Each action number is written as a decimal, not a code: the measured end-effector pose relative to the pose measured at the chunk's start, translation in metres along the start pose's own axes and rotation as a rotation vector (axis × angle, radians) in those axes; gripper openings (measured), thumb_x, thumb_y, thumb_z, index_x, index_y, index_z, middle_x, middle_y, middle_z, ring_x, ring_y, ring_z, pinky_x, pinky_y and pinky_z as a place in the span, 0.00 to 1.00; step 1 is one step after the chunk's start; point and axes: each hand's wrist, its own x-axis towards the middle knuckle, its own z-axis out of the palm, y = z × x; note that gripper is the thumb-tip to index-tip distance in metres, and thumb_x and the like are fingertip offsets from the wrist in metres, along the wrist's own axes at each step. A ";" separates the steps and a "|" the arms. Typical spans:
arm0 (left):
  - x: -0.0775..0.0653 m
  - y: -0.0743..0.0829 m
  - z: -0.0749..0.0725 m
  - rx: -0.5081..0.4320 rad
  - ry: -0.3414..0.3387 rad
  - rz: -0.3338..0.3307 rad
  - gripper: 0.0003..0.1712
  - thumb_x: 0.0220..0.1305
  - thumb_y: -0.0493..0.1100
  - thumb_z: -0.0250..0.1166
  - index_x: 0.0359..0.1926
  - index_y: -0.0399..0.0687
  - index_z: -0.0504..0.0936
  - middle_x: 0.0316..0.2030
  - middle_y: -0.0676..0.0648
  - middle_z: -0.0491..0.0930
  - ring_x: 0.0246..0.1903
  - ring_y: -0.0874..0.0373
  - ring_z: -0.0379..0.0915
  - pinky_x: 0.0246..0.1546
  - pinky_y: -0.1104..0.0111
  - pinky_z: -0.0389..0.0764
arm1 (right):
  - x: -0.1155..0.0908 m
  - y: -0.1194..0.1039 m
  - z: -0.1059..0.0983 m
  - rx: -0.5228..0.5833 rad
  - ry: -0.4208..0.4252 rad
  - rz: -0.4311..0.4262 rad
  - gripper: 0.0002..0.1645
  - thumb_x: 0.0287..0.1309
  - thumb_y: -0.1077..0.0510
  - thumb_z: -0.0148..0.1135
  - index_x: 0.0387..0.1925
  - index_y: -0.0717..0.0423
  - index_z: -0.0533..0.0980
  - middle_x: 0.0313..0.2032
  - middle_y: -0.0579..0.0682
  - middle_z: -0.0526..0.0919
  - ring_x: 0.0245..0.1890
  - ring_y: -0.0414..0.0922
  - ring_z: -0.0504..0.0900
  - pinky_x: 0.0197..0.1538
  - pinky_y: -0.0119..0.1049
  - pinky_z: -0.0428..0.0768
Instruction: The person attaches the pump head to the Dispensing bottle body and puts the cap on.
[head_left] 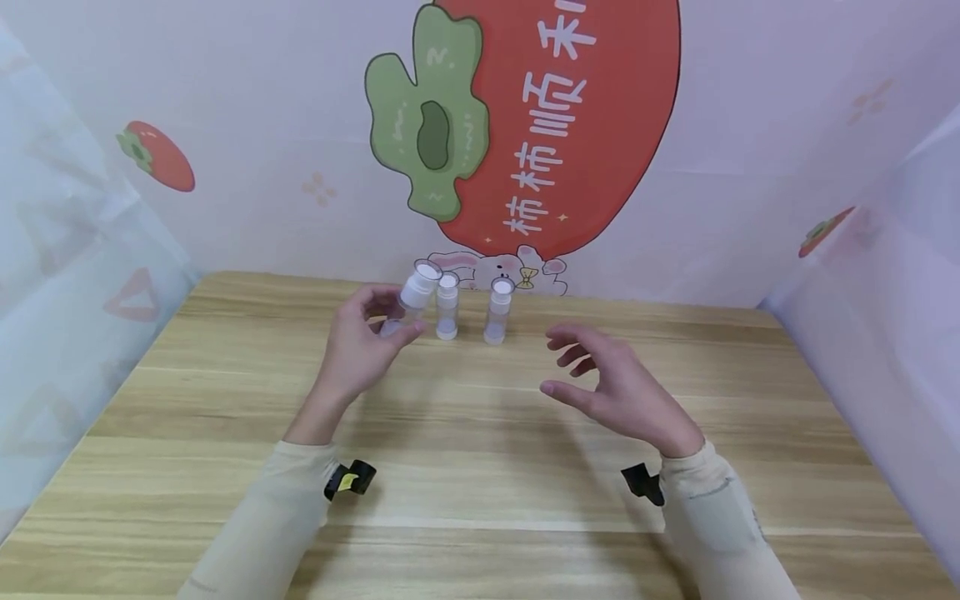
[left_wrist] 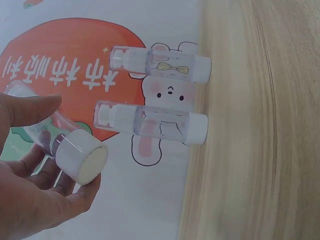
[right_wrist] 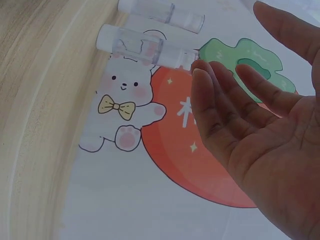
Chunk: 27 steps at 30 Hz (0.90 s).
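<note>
Wooden table (head_left: pixel 480 467) against a printed backdrop (head_left: pixel 675 167). Left hand (head_left: pixel 358 346) grips a tilted bottle (head_left: pixel 408 300); two bottles (head_left: pixel 447 306) (head_left: pixel 497 310) stand just beyond. Right hand (head_left: pixel 611 383) hovers, fingers relaxed, empty. Left wrist view alone shows the held bottle's white base (left_wrist: pixel 82 157).

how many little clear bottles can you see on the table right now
3. One bottle is held tilted in the left hand, off the table. Two stand upright at the back edge: the middle bottle and the right bottle. None seem hidden.
</note>
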 end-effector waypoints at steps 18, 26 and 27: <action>0.011 -0.024 -0.010 -0.120 0.054 -0.190 0.30 0.61 0.32 0.71 0.61 0.31 0.70 0.53 0.39 0.75 0.51 0.50 0.72 0.52 0.68 0.76 | 0.001 -0.007 0.009 -0.023 -0.111 0.054 0.32 0.58 0.53 0.75 0.62 0.54 0.74 0.52 0.47 0.81 0.46 0.45 0.82 0.51 0.48 0.82; 0.027 -0.041 -0.010 -0.171 0.063 -0.301 0.32 0.61 0.31 0.70 0.64 0.31 0.68 0.56 0.37 0.73 0.54 0.49 0.71 0.61 0.60 0.73 | -0.001 -0.008 0.013 -0.033 -0.147 0.039 0.27 0.59 0.54 0.74 0.58 0.54 0.76 0.50 0.47 0.82 0.46 0.49 0.83 0.51 0.49 0.82; 0.028 -0.043 -0.010 -0.174 0.066 -0.310 0.32 0.61 0.30 0.70 0.64 0.31 0.68 0.56 0.37 0.73 0.54 0.49 0.71 0.61 0.59 0.73 | -0.001 -0.008 0.013 -0.039 -0.149 0.035 0.27 0.59 0.54 0.74 0.58 0.54 0.77 0.50 0.47 0.82 0.45 0.49 0.83 0.50 0.49 0.82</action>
